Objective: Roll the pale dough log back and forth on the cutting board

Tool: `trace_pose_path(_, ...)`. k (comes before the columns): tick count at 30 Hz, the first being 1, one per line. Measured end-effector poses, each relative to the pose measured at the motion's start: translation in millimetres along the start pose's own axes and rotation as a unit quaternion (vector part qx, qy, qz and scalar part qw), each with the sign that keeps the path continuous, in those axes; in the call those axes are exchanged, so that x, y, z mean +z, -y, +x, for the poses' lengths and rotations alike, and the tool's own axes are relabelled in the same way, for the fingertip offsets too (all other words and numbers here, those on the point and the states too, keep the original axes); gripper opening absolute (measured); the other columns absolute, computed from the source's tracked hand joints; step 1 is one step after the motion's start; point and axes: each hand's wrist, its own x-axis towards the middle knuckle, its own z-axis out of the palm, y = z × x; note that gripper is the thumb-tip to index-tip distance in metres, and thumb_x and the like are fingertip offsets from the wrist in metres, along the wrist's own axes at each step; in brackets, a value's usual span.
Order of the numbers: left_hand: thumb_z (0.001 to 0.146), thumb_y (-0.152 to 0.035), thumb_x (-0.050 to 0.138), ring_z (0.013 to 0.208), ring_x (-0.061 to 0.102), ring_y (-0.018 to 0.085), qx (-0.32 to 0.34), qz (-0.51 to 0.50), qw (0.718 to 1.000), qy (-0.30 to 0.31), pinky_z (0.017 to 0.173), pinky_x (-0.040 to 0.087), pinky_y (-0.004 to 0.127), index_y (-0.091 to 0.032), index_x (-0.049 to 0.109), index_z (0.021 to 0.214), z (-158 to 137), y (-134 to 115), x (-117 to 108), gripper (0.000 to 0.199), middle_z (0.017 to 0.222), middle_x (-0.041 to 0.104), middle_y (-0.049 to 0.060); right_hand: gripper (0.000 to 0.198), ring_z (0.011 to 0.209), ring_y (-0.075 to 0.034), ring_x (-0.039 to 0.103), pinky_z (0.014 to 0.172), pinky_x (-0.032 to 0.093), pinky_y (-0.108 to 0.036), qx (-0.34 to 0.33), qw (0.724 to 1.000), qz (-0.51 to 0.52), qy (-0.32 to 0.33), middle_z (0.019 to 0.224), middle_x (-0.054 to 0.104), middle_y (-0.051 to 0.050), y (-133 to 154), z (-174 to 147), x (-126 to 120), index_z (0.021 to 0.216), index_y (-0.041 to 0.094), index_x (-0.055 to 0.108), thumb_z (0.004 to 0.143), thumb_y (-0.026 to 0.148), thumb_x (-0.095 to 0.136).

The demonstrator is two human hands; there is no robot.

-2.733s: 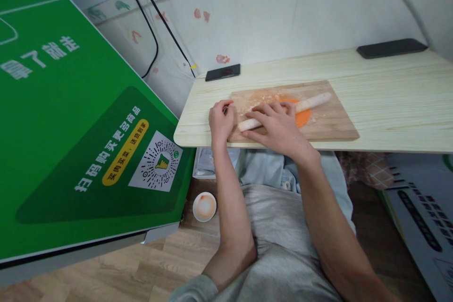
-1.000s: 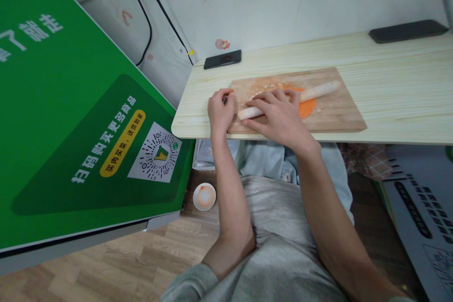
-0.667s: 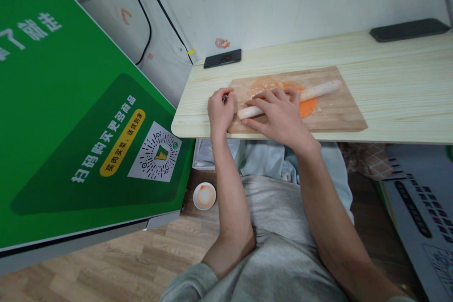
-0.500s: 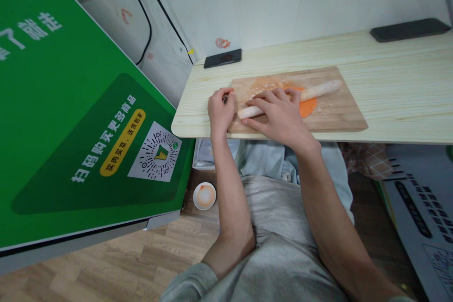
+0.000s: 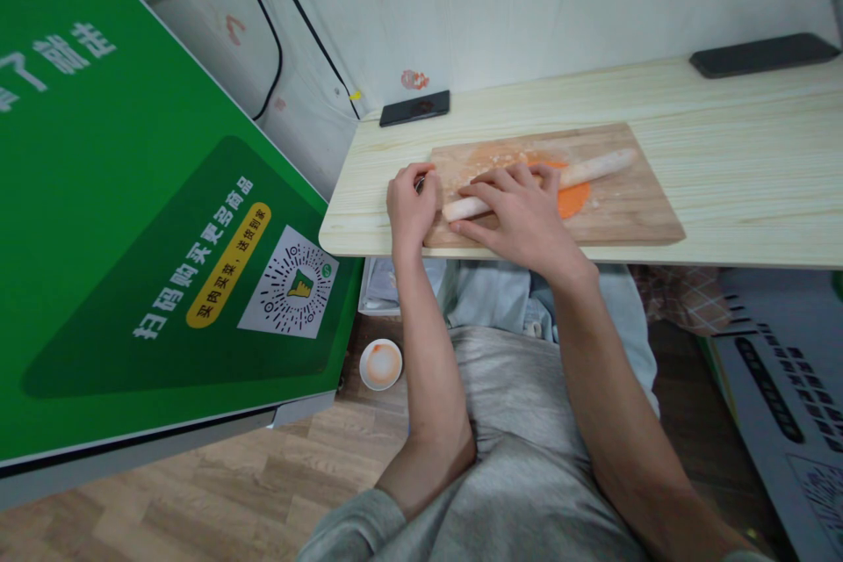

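On the wooden cutting board (image 5: 632, 215), a pale wooden rolling pin (image 5: 599, 165) lies slantwise across a flat piece of orange dough (image 5: 574, 200). My right hand (image 5: 517, 215) is wrapped over the pin's middle, fingers on its far side and thumb near its left end. Part of the pin and dough is hidden beneath that hand. At the board's left edge, my left hand (image 5: 413, 204) is closed, with curled fingertips against the board. A small dark, shiny spot shows between its fingers, too small to name.
The board rests on a light wooden table (image 5: 744, 167) against a marked white wall. A black phone (image 5: 414, 109) lies at the back left, a long dark object (image 5: 764, 56) at the back right. Below stands a white bowl (image 5: 380, 364); a green panel (image 5: 164, 219) rises at left.
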Motion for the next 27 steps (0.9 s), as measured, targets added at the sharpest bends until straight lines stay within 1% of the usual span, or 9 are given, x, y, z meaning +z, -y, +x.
trace_pose_path(6,0.104,-0.018,0.060,0.108,0.076,0.024,0.007,0.003,1.000,-0.009,0.104,0.060,0.040,-0.023,0.077,0.108,-0.9,-0.1,0.8,0.018,0.115,0.083,0.007,0.048,0.136,-0.042,0.054,0.118,0.030,-0.062,-0.006,1.000,0.000,-0.012,0.140,0.074,-0.012,-1.3,0.0,2.6,0.134,0.024,0.077,0.112,0.061,0.056)
trace_pose_path(10,0.103,-0.018,0.060,0.108,0.076,0.025,0.009,0.002,1.000,-0.013,0.103,0.060,0.041,-0.022,0.077,0.107,-1.1,0.1,1.3,0.018,0.115,0.083,0.008,0.047,0.136,-0.042,0.056,0.118,0.031,-0.063,-0.007,1.000,0.000,-0.017,0.140,0.074,-0.013,-1.5,0.0,3.3,0.133,0.023,0.077,0.112,0.060,0.057)
trace_pose_path(22,0.103,-0.018,0.060,0.107,0.076,0.024,0.007,-0.007,1.000,-0.013,0.104,0.061,0.040,-0.023,0.077,0.106,-0.1,1.7,1.8,0.017,0.114,0.083,0.007,0.046,0.137,-0.043,0.055,0.119,0.031,-0.063,0.000,1.000,0.001,-0.007,0.141,0.074,-0.012,0.1,0.8,1.3,0.135,0.023,0.077,0.111,0.058,0.060)
trace_pose_path(27,0.103,-0.018,0.061,0.107,0.076,0.024,0.004,-0.007,1.000,-0.017,0.103,0.061,0.041,-0.023,0.077,0.106,0.2,2.4,2.3,0.016,0.115,0.083,0.008,0.048,0.137,-0.042,0.054,0.118,0.031,-0.064,-0.005,1.000,-0.003,-0.008,0.139,0.074,-0.012,-0.8,1.2,1.9,0.135,0.023,0.077,0.112,0.060,0.056)
